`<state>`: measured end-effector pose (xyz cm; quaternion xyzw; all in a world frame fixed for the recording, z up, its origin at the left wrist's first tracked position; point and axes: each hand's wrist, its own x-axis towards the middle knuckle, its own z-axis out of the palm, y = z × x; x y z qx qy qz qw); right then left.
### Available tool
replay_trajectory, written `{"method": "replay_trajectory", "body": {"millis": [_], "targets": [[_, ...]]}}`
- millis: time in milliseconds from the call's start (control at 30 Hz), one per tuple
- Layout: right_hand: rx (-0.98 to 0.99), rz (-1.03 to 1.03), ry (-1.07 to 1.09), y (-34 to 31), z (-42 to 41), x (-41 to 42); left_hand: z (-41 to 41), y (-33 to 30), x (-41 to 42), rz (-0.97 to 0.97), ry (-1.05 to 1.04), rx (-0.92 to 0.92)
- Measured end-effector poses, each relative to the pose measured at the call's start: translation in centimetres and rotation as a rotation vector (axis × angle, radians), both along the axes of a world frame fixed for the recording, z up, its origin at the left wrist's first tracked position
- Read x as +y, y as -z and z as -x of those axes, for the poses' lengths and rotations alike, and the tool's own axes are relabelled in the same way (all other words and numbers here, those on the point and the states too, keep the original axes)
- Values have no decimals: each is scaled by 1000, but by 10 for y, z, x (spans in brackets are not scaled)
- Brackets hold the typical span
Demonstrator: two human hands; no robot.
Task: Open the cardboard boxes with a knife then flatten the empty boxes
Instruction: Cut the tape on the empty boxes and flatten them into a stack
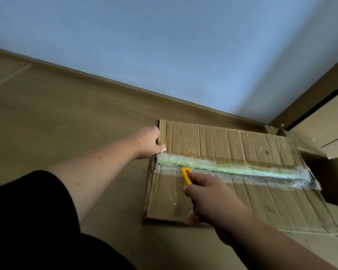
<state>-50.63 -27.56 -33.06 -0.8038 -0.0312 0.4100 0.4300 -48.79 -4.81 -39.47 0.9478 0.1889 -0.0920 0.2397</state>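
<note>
**Dim, cool light with wide-angle bending**

The scene is underlit and evenly soft, with no hard-edged shadows. The wall reads blue-grey, brightest toward 2 o'clock and darker at 11 o'clock. The floor is a muted tan with faint sheen. The tape strip along the cardboard box catches pale glare, the brightest spot in view. A black sleeve at 8 o'clock shows no detail. The skirting line bows and straight edges lean toward the frame borders. Focus is fair at centre; the corners soften.
</note>
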Motion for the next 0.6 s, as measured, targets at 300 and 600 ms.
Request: {"method": "replay_trajectory", "body": {"millis": [300,600], "targets": [[-73,32,-74,1,10,7,2,1,1,9,-3,-12],[-60,77,59,-3,-11,-26,-1,4,3,13,4,-5]]}}
